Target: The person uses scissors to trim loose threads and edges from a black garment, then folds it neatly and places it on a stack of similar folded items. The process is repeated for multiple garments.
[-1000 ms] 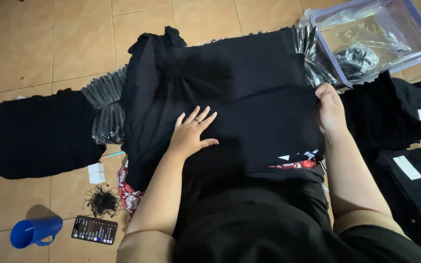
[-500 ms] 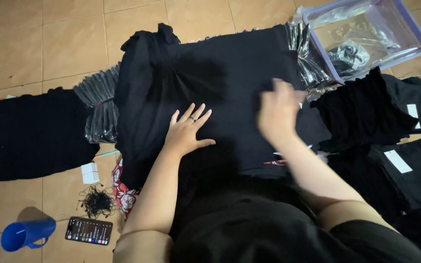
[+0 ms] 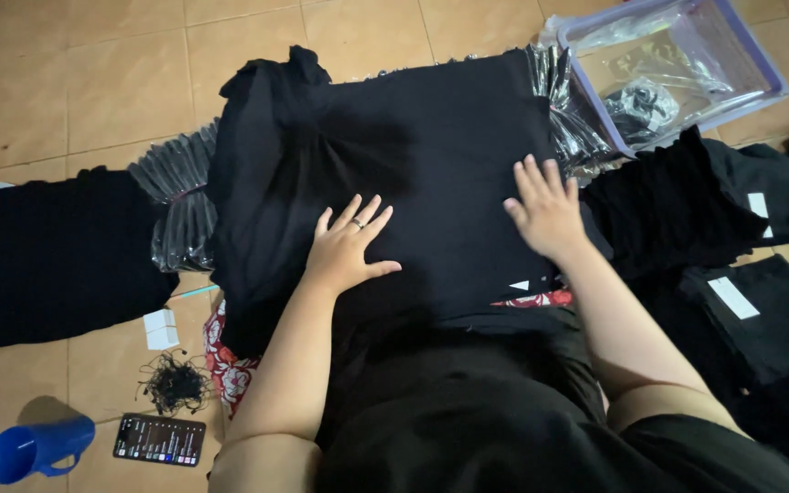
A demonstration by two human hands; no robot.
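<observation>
Pressing black garment (image 3: 431, 173) flat, long axis left-right; left hand (image 3: 347, 248), right hand (image 3: 545, 210) fingers spread.

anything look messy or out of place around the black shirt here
Yes. The black garment under the left hand and right hand is bunched at its upper left corner. A blue mug lies tipped on the tiled floor beside a tangle of black strings.
</observation>
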